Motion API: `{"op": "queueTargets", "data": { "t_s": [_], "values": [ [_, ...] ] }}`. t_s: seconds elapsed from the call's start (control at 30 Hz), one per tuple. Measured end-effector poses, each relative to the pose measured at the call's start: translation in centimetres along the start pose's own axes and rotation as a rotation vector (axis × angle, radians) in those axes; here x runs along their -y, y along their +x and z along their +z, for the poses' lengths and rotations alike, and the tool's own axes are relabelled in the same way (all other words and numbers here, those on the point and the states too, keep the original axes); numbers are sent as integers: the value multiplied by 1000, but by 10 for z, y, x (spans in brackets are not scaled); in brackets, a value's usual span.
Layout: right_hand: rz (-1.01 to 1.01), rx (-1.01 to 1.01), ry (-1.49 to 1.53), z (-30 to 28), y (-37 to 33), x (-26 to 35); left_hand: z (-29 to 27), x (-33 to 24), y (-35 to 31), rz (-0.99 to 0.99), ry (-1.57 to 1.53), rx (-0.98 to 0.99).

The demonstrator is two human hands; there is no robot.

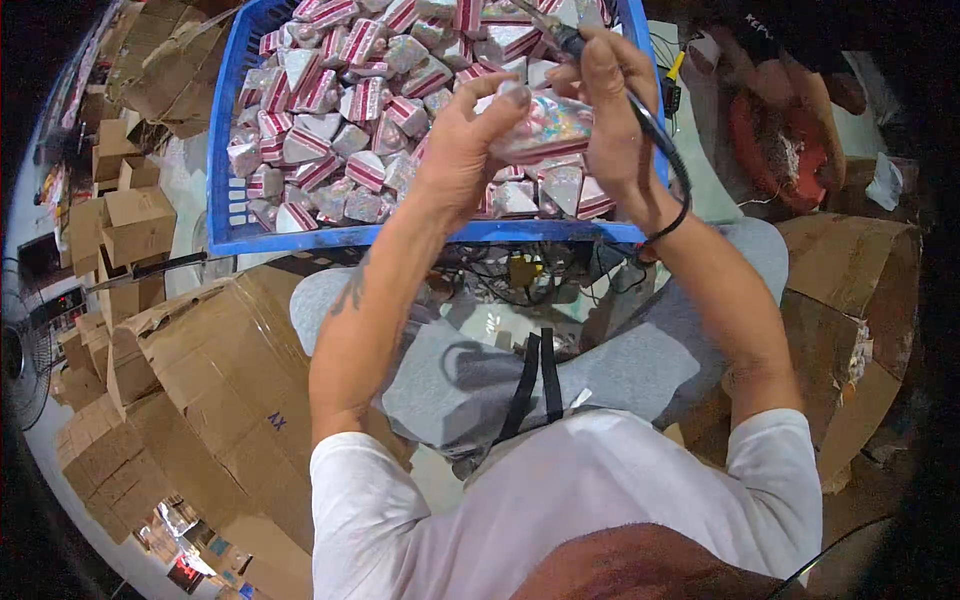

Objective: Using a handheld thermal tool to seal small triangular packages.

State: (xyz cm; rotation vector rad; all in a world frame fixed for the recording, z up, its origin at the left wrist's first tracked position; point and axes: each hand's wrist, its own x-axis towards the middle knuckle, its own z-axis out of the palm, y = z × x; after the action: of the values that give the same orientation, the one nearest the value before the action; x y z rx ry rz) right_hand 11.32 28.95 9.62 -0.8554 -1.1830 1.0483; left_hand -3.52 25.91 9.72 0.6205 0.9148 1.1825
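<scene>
My left hand is closed round the near end of a wedge-shaped toy cake slice with a shiny, colour-speckled top and a pink-and-white side. My right hand steadies the slice's other end with its palm side. Between the raised fingers of that hand is a soldering-iron-like tool, its black handle joined to a dark cord that runs down past the wrist. Its thin metal shaft points up and left, away from the slice. Beneath both hands, a blue plastic crate holds many similar slices.
Cardboard boxes crowd the left, and another large box stands at the right. Cables tangle between the crate and my crossed legs. Another person is at the upper right beside a red stool-like object.
</scene>
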Motion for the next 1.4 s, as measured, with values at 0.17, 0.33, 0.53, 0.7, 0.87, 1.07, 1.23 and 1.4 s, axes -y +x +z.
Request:
{"op": "queueTargets", "data": {
  "t_s": [0.17,0.33,0.53,0.7,0.87,1.07,1.23,1.4],
  "values": [
    [79,-119,-53,3,20,5,5,-2,-16,-290,335,429],
    [20,228,-170,-5,24,7,-10,32,-11,-280,300,298],
    [44,198,-225,-35,0,54,-32,15,-1,-8,179,-182],
    [51,411,-383,-41,-24,53,-38,10,-9,143,171,-249],
    [32,492,-432,-43,-24,56,-35,8,-8,202,226,-276],
    [-24,477,-497,-42,-21,56,-33,11,0,265,221,-247],
    [-61,489,-493,-45,-22,55,-32,13,2,280,208,-225],
    [-10,490,-495,-46,-23,57,-31,13,1,274,283,-226]
  ]
}}
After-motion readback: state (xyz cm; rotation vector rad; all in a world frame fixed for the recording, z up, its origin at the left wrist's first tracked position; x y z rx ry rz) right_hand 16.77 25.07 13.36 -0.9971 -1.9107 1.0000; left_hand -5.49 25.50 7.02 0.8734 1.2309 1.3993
